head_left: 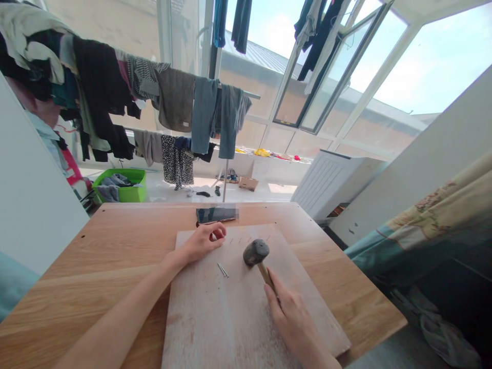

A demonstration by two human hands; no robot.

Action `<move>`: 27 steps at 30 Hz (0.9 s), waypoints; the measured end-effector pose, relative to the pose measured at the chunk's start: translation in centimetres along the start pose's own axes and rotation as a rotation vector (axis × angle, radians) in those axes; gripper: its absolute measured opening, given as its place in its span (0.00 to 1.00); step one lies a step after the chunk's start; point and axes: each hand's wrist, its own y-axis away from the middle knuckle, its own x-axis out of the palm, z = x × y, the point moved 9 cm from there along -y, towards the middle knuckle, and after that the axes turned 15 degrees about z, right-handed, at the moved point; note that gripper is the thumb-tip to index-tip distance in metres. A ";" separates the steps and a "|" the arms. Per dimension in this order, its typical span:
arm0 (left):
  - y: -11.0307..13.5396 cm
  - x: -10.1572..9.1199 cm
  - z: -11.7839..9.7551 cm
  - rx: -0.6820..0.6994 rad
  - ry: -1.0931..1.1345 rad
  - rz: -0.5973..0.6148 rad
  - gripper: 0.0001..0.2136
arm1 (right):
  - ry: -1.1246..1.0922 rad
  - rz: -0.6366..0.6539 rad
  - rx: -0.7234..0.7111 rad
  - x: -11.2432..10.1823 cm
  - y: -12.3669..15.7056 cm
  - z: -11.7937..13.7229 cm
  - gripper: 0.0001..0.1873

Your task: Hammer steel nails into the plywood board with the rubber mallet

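A pale wooden board (226, 318) lies flat beneath both hands. My right hand (290, 310) is wrapped round the wooden handle of a mallet (257, 252), whose dark, blocky head is over the board. Along the board's far part several thin nails (249, 240) stand in a row, just beyond the mallet head. At the board's far left, my left hand (205, 240) has its fingers curled in, close to the row's left end; whatever they pinch is too small to make out. A few loose nails (223, 270) lie together between the hands.
The board rests on a wooden table (126, 241). Behind it a dark phone (215, 214) lies near the table's far edge. Beyond stand a laundry-hung rack (175, 97), a green basket (140, 190) with clothes, and a white ridged cabinet (321, 179). A curtain (430, 205) hangs at right.
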 end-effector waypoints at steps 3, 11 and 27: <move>0.0 0.2 -0.2 -0.009 -0.014 0.024 0.05 | -0.012 0.019 0.017 0.1 0.0 -0.3 0.29; 0.0 0.3 0.0 -0.002 -0.025 0.030 0.07 | -0.100 -0.008 0.034 -0.8 0.4 0.7 0.30; -0.2 0.2 0.5 0.023 -0.017 0.001 0.18 | -0.034 -0.036 -0.239 -0.9 -2.6 9.4 0.25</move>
